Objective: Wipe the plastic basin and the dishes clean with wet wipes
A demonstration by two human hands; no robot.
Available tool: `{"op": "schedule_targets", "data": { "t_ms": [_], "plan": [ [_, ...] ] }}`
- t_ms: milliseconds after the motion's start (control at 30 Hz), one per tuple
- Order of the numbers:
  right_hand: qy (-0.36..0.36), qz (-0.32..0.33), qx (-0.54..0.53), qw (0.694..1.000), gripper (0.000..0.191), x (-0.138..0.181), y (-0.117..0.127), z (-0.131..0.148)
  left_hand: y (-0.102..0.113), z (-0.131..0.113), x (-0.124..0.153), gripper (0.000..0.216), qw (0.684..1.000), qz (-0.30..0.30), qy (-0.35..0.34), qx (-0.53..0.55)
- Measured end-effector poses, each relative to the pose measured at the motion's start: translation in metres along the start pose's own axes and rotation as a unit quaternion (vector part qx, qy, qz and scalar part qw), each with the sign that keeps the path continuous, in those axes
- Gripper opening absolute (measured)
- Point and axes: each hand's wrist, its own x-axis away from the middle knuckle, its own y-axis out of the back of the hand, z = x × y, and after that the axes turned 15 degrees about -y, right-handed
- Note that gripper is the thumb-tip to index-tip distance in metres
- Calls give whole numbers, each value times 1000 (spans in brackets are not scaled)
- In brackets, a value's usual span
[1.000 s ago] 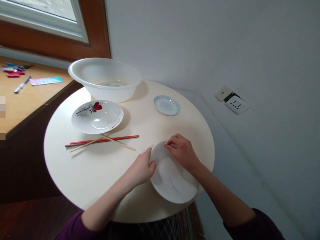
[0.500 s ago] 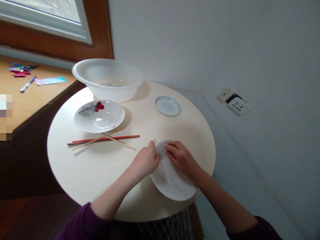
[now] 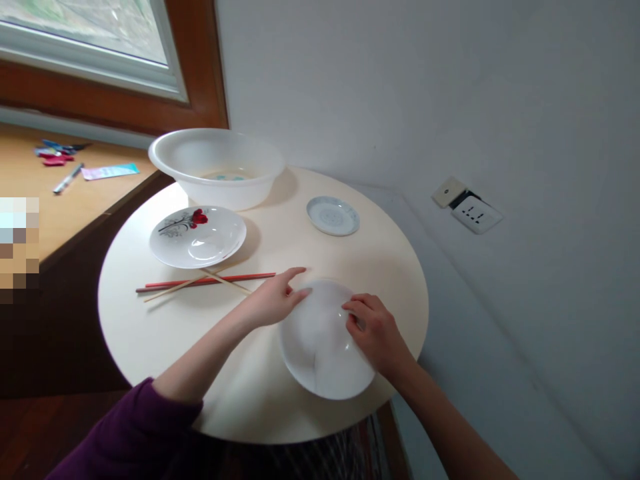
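Observation:
A plain white plate (image 3: 315,350) lies near the front edge of the round cream table (image 3: 150,333). My right hand (image 3: 377,333) is at the plate's right rim, with its fingers curled over the edge and pinching it. My left hand (image 3: 273,301) rests at the plate's upper left rim, fingers stretched out and apart, and its fingertips point toward the table's middle. Both sleeves are dark purple.
Red and pale wooden chopsticks (image 3: 200,281) lie crossed left of my left hand. Behind them sit a shallow dish with a red flower (image 3: 197,235), a big white basin (image 3: 215,160) and a small blue-patterned saucer (image 3: 333,215). A wooden desk (image 3: 70,200) stands left, a wall socket (image 3: 475,213) right.
The white plate has slid a little to the left. My left hand let go of its rim and opened. My right hand moved from the plate's top edge to its right edge.

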Motion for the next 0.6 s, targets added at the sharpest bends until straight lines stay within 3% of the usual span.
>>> {"op": "schedule_targets", "data": {
  "t_ms": [100, 200, 333, 433, 600],
  "plan": [
    [-34, -31, -17, 999, 25, 4, -4, 0, -7, 0, 40, 61, 989, 12, -83, 124],
    [-58, -65, -25, 996, 26, 6, -7, 4, -28, 5, 69, 68, 990, 31, -125, 49],
    [-115, -79, -69, 988, 21, 14, -8, 9, -50, 13, 71, 23, 986, -72, -140, 49],
    [-167, -49, -132, 976, 19, 25, -7, 13, -41, 11, 62, 31, 979, -75, -178, 61],
    [-251, 35, -245, 936, 15, 42, -11, 26, -9, 2, 57, 47, 980, -57, -171, 86]
  ]
}}
